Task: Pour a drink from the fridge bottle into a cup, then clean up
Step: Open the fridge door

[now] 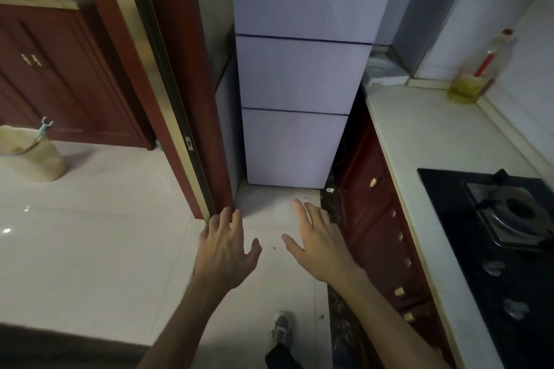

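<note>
Head view, one entry per item, nearest first.

1. Left hand (227, 249), lower centre, on a bare forearm that came up from the bottom edge. Palm down, fingers spread and slightly bent. It gripped nothing and touched nothing.
2. Right hand (317, 246), just right of the left one and apart from it. Fingers were nearly straight with the thumb out. It held nothing.
3. Shoe (280, 328), bottom centre. Grey-white, with a dark trouser leg below it.
4. Floor (90, 249), pale glossy tiles across the lower left and centre.
5. Fridge (299, 75), upper centre. It was pale lilac-white with three doors stacked one above another, all closed. Its contents were hidden, so where the drink bottle sat inside could not be told. Both hands hung over the floor in front of the lowest door, short of it.
6. Door frame (180, 99), dark red wood with a brass-coloured strip, slanting from the top edge down to the left hand's fingertips.
7. Drawers (380, 219), dark red with pale knobs, right of the fridge and under the counter.
8. Counter (419, 135), white, running along the right side.
9. Gas hob (479, 234), black, set into the counter at right.
10. Clear bottle (476, 75), upper right at the counter's far corner. It stood upright with yellowish liquid in the bottom.
11. Cupboard (54, 75), dark red, upper left.
12. Beige bin (33, 156), left edge, on the floor before the cupboard.
</note>
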Demonstrator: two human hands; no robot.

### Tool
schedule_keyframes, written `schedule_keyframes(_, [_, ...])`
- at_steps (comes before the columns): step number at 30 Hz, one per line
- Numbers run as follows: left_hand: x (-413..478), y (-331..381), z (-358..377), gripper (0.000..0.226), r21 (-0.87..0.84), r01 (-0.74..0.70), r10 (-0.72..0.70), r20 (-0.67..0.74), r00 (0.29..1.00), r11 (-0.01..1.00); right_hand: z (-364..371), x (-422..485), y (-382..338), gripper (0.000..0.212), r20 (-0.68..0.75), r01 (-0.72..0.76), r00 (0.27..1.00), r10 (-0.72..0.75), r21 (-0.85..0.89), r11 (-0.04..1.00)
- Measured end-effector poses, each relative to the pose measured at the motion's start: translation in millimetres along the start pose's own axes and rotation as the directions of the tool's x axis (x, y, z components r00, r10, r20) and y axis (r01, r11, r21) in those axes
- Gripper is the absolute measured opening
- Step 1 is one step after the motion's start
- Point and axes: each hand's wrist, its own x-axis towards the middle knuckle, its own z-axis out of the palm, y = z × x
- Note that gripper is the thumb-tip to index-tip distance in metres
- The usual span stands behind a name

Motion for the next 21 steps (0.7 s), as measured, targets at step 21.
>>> schedule_keyframes(21, [334, -8, -64, 0.084, -0.064, 0.08, -0.08, 0.003, 0.997, 0.995, -43, 339, 66, 0.088, 0.023, 0.092, 0.996, -0.091, -0.076, 0.993])
